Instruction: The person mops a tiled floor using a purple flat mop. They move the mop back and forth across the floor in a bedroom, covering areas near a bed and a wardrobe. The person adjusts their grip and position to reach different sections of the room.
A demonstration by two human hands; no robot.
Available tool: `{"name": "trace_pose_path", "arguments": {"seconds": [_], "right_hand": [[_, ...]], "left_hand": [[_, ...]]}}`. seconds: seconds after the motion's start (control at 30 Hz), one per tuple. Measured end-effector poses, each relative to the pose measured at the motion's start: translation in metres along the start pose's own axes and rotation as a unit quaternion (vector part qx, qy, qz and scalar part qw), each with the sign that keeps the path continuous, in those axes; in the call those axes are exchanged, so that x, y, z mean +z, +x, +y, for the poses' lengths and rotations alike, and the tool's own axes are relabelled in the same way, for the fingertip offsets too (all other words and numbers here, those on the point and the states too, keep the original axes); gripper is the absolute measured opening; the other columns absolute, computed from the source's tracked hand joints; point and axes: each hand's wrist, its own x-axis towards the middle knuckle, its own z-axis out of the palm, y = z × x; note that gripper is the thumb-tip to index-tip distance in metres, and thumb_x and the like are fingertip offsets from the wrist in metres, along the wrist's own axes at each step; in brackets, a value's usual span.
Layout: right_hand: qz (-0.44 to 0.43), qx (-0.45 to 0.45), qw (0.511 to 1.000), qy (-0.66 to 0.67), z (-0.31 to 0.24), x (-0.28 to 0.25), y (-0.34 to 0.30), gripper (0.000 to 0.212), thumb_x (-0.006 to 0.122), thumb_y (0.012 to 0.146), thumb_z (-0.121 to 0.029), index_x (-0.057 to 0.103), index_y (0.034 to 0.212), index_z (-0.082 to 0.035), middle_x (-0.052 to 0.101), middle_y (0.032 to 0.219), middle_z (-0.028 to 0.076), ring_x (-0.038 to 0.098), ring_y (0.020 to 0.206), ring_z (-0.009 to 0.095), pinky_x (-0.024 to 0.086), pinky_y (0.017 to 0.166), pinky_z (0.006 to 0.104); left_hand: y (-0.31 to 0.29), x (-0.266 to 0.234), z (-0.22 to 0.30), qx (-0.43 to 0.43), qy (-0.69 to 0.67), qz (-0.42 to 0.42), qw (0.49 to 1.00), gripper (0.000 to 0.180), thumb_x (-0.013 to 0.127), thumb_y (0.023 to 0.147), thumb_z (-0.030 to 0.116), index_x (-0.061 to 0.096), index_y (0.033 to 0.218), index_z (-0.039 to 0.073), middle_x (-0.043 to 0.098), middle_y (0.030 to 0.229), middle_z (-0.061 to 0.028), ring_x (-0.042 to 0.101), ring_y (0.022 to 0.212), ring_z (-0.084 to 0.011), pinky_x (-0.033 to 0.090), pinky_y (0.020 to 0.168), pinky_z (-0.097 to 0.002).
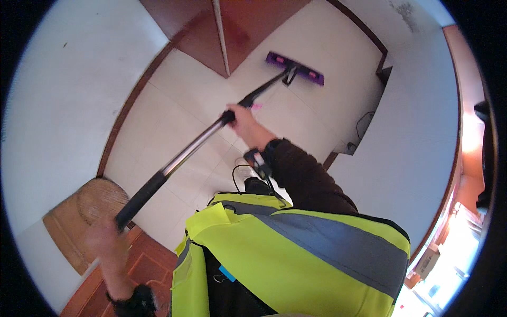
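Note:
Both my hands hold a long flat mop (191,151) with a silver pole and black grips. My left hand (108,243), smeared by motion, is closed around the pole's upper end at the lower left. Farther along, my right hand (241,120) wraps around the black joint of the pole. The purple mop head (309,74) lies on the pale tiled floor (200,100) at the far end, with its black swivel joint on top. A small black device (257,160) is strapped near my right wrist.
A dark red-brown door or cabinet (195,39) stands at the far side. White walls with brown skirting flank the floor. A wooden board or stool top (87,211) is at the left. A thin dark cable (363,124) hangs by the right wall.

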Motion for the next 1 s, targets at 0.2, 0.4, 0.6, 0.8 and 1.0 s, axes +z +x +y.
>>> {"name": "trace_pose_path", "arguments": {"seconds": [0.2,0.4,0.6,0.8,1.0], "right_hand": [[0.144,-0.122,0.974,-0.129,-0.006,0.001,0.009,0.007,0.054,0.074,-0.003,0.050,0.077,0.002,0.057,0.069,0.010,0.064,0.062,0.024,0.050,0.049,0.0329],[0.202,-0.127,0.850,-0.469,0.038,-0.013,0.007,0.021,0.065,0.070,-0.018,0.058,0.067,0.002,0.060,0.066,0.013,0.062,0.058,0.024,0.051,0.048,0.0330],[0.111,-0.065,0.865,-0.485,0.182,-0.019,-0.016,0.037,0.075,0.065,-0.032,0.057,0.068,0.000,0.060,0.064,0.011,0.057,0.051,0.022,0.045,0.041,0.0361],[0.129,0.069,0.923,-0.356,0.356,0.004,-0.090,0.026,0.061,0.074,-0.026,0.053,0.084,-0.004,0.056,0.072,0.010,0.056,0.061,0.024,0.046,0.054,0.0428],[-0.018,0.158,0.957,-0.243,0.475,0.066,-0.235,0.029,0.058,0.076,-0.033,0.052,0.073,-0.005,0.054,0.065,0.008,0.054,0.052,0.023,0.044,0.045,0.0380]], "left_hand": [[0.051,0.044,0.084,0.178,-0.081,-0.048,0.980,0.007,0.054,0.075,0.009,0.047,0.074,0.010,0.054,0.063,-0.0056,0.060,0.058,-0.0242,0.047,0.051,-0.0323],[0.003,0.046,0.054,0.142,-0.073,-0.155,0.975,0.006,0.054,0.075,0.008,0.048,0.076,0.009,0.058,0.067,-0.0068,0.062,0.063,-0.0240,0.048,0.055,-0.0350],[-0.136,0.069,-0.055,0.061,-0.055,-0.220,0.972,0.005,0.053,0.073,0.006,0.050,0.077,0.006,0.057,0.069,-0.0117,0.059,0.066,-0.0303,0.047,0.059,-0.0401],[-0.280,0.073,-0.163,0.033,-0.001,-0.252,0.967,0.005,0.052,0.070,0.003,0.049,0.074,0.003,0.053,0.066,-0.0145,0.055,0.066,-0.0327,0.043,0.058,-0.0419],[-0.372,0.011,-0.276,-0.037,0.059,-0.189,0.979,0.012,0.054,0.069,0.007,0.054,0.080,0.004,0.054,0.073,-0.0151,0.053,0.071,-0.0335,0.043,0.062,-0.0413]]}}
